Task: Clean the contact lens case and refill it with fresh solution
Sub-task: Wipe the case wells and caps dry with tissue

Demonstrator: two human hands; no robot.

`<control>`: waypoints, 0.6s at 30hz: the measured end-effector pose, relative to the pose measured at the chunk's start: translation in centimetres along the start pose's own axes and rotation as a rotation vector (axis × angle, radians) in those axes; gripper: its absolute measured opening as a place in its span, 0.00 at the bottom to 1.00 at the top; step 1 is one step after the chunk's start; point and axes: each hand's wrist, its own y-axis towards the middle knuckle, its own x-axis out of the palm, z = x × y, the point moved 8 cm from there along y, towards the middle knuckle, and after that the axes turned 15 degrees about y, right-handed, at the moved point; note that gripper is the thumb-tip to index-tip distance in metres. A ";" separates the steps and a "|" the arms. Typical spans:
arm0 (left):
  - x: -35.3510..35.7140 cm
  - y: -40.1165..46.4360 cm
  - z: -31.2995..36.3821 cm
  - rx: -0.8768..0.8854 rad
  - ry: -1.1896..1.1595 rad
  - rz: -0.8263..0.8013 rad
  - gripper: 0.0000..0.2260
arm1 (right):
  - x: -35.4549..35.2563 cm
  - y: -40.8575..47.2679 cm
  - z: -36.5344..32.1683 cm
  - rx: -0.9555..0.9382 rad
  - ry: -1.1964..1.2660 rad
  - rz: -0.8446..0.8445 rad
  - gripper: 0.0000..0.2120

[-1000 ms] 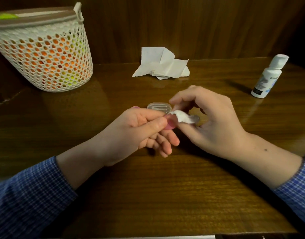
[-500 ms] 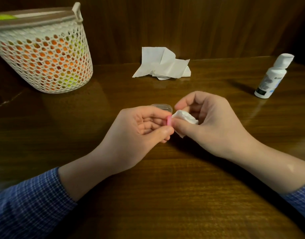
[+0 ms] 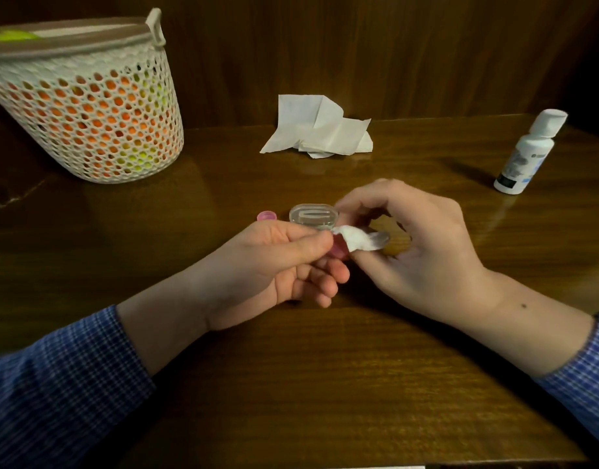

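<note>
Pink cap (image 3: 267, 215) now uncovered beside clear box (image 3: 313, 216), basket (image 3: 85, 106) probably untouched.

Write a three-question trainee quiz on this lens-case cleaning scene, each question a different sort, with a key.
1. True or false: the solution bottle stands capped, apart from both hands.
2. The right hand pinches: A) white tissue wad B) pink cap C) bottle
3. Fill in: the left hand holds a ____ lens case piece.

Key: 1 true; 2 A; 3 pink
</note>
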 end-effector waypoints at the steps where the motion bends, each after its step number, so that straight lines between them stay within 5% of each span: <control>1: -0.5 -0.1 0.3 0.040 0.084 0.063 0.15 | -0.1 0.0 0.5 0.072 0.017 0.019 0.14; 6: -1.5 -1.7 3.0 0.351 0.719 0.446 0.10 | 0.1 -0.6 3.8 0.599 0.234 0.111 0.14; 12: 0.1 -3.0 4.8 0.619 1.051 0.570 0.14 | 3.5 -3.5 6.2 1.306 0.989 -0.001 0.20; 16: 0.9 -3.6 5.6 0.746 1.242 0.614 0.12 | 4.4 -4.5 5.7 1.479 1.221 -0.091 0.04; 18: 1.1 -3.8 5.6 0.783 1.283 0.621 0.12 | 4.5 -4.5 5.6 1.478 1.240 -0.113 0.05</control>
